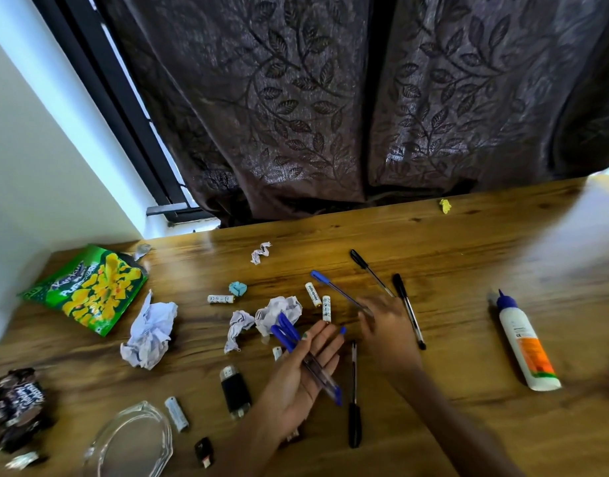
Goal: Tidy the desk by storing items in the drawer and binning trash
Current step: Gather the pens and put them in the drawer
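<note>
Two bare forearms come in from the lower edge, with no sleeves, watch or bracelet showing on them. The left hand has blue-painted nails; one fingertip shows the blue polish plainly, and a smaller greenish mark sits on another finger. The right hand is blurred, so its nails cannot be made out.

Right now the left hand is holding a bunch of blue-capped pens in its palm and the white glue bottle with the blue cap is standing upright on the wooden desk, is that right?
Not quite. The left hand does hold the blue-capped pens, but the white glue bottle with the blue cap is lying on its side on the wooden desk, not standing upright. The head view shows this.
</note>
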Demonstrator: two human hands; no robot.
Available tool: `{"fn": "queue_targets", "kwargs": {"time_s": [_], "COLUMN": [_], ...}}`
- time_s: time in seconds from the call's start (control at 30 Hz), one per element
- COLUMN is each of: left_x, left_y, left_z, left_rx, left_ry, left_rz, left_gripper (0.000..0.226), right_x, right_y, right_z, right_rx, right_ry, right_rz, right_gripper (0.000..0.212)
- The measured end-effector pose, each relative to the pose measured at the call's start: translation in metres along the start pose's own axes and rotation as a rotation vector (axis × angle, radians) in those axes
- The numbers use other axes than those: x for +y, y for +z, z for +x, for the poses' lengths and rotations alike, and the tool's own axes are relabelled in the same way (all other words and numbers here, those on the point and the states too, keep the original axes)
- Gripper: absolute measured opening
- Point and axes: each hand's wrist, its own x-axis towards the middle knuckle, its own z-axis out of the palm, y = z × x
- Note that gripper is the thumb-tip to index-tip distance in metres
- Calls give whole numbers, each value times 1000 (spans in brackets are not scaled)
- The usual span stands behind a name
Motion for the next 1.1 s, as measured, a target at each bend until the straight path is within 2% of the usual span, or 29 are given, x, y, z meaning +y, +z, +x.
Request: {"fn": "queue_targets", "kwargs": {"time_s": [0.07, 0.17, 0.3, 0.47, 0.6, 0.73, 0.83, 0.97, 1.03, 1.1], "left_x": [1, 3, 3, 2, 2, 3, 4, 9, 14, 19], "left_y": [0, 0, 1, 0, -1, 0, 3, -3, -8, -12], "left_z": [-2, -3, -1, -2, -3, -4, -7, -13, -18, -23], "left_rx": [-2, 2, -7, 1, -10, -24, -46, -16, -3, 1], "left_ry": [-14, -48, -54, -46, -42, -23, -16, 53, 90, 109], "left_rz": [28, 23, -8, 23, 21, 8, 38, 45, 39, 52], "left_gripper": [35, 36, 36, 39, 39, 42, 40, 36, 35, 36], "right_x": [13, 24, 26, 12, -19, -46, -54, -50, -42, -33], "right_y": [9, 21, 23, 4, -23, -35, -30, -27, -23, -15], "right_z": [12, 18, 19, 7, -20, -47, -56, -52, -46, -41], "right_rx": [-65, -75, -59, 6, -134, -312, -378, -351, -316, -353], "right_ry": [-12, -88, -101, 50, 128, 23, -63, -130, -166, -257], "right_rz": [-134, -261, -286, 78, 301, 361, 341, 305, 212, 45], "right_gripper": [34, 34, 35, 32, 30, 32, 32, 20, 22, 29]}}
